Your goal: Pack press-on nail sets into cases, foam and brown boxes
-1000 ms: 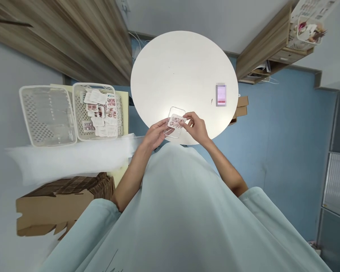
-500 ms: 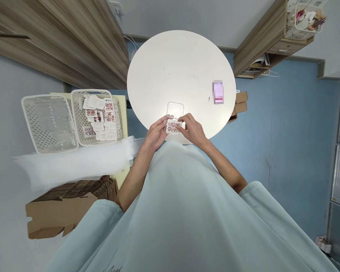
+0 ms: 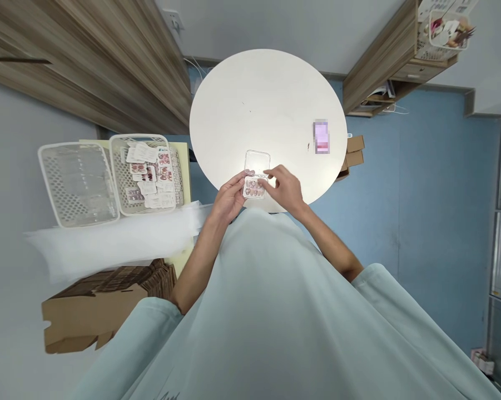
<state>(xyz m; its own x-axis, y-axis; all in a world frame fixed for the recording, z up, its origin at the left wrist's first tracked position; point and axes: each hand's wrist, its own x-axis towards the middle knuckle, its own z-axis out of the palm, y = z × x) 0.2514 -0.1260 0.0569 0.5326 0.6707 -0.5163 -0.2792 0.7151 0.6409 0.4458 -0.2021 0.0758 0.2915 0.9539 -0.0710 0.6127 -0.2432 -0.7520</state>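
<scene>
A clear plastic case (image 3: 257,161) stands with its lid tipped back, near the front edge of the round white table. Inside its lower half lie several pinkish press-on nails (image 3: 254,193) in rows. My left hand (image 3: 230,197) pinches the left side of the case between thumb and fingers. Close to those fingertips is a small dark pink piece (image 3: 250,173), too small to make out. Over the right side is my right hand (image 3: 287,189), its thumb and forefinger apart, the thumb reaching over the nails. Whether it touches them I cannot tell.
The white table (image 3: 271,100) bears a blurred pink-purple phone-like thing (image 3: 322,136) at right. To my left are a white basket (image 3: 177,178) of nail cards, a second basket (image 3: 77,186), white sheets (image 3: 112,233) and flattened cardboard boxes (image 3: 95,314). Wooden cabinets flank the table.
The fingers of my right hand have lifted and spread a little from the case's right edge, uncovering more of the nails. My left hand keeps its hold. The view has shifted slightly.
</scene>
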